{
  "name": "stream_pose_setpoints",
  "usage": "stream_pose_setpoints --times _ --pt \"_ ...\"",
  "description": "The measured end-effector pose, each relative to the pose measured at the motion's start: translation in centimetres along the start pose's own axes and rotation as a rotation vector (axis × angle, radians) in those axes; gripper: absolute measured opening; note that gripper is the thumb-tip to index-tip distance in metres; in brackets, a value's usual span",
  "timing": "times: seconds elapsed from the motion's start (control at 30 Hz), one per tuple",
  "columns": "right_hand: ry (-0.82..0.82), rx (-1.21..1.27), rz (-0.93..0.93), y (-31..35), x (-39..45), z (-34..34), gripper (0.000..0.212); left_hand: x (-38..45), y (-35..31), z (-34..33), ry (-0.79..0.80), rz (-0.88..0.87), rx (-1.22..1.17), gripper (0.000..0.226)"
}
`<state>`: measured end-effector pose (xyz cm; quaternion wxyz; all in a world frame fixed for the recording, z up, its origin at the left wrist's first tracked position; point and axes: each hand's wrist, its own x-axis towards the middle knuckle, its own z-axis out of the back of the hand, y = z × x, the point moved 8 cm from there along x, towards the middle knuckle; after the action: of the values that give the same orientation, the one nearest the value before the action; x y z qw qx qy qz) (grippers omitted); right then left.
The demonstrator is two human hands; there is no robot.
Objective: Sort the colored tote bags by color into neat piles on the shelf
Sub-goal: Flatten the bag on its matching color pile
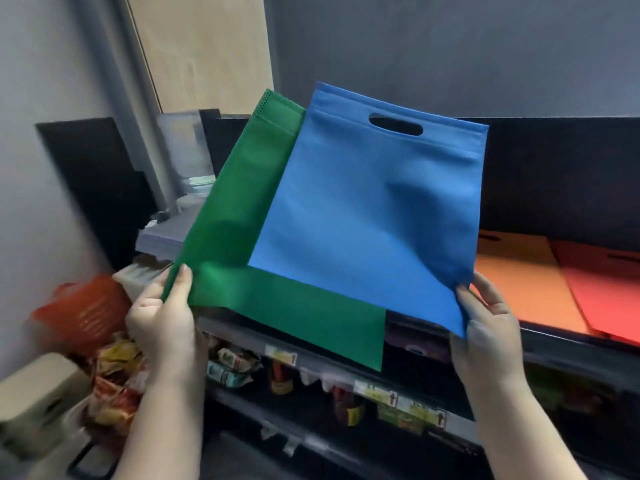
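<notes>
Head view: 2 flat tote bags are being held up in the air in front of the shelf (540, 336), the blue bag (367, 209) lying on top of the green bag (239, 216) and skewed against it, so green is showing along the left and lower edges. The left hand (161, 317) is pinching the green bag's left edge near its lower corner, thumb on the front face; the right hand (490, 327) is pinching the blue bag's lower right corner, thumb on top. Both bags are looking like thin non-woven fabric: matte, faintly fuzzy, with stitched hems and, on the blue 1, an oval cut-out handle (395, 124) near the top. Judging by how they are sagging and dimpling between the 2 grips, they are very light, soft and floppy, not fragile, and likely to slide over each other. Corner or edge pinches are probably serving best for peeling 1 off the other; laying flat with both hands should keep piles neat. On the shelf to the right, an orange pile (519, 282) and a red pile (609, 289) are lying flat, side by side and touching. Below, packaged goods are sitting blurred on lower shelves.
</notes>
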<state>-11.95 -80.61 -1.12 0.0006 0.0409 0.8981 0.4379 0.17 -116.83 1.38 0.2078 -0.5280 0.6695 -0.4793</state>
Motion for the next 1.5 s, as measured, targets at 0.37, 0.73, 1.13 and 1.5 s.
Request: stream_pose_setpoints --times 0.37,0.73,1.13,1.5 --pt "0.150 0.014 -0.048 -9.7 1.9 -13.1 0.026 9.5 -1.1 7.5 -0.127 0.043 -0.019 0.012" --pt "0.109 0.049 0.037 -13.8 10.2 -20.4 0.025 20.2 5.8 4.6 -0.033 0.094 0.051 0.012" --pt "0.006 -0.006 0.138 -15.6 16.8 -23.3 0.025 28.4 14.8 -4.1 0.195 0.228 0.167 0.006" --pt "-0.093 -0.077 0.200 -17.7 16.5 -25.7 0.026 30.0 20.0 -8.8 0.793 0.520 0.374 0.009"
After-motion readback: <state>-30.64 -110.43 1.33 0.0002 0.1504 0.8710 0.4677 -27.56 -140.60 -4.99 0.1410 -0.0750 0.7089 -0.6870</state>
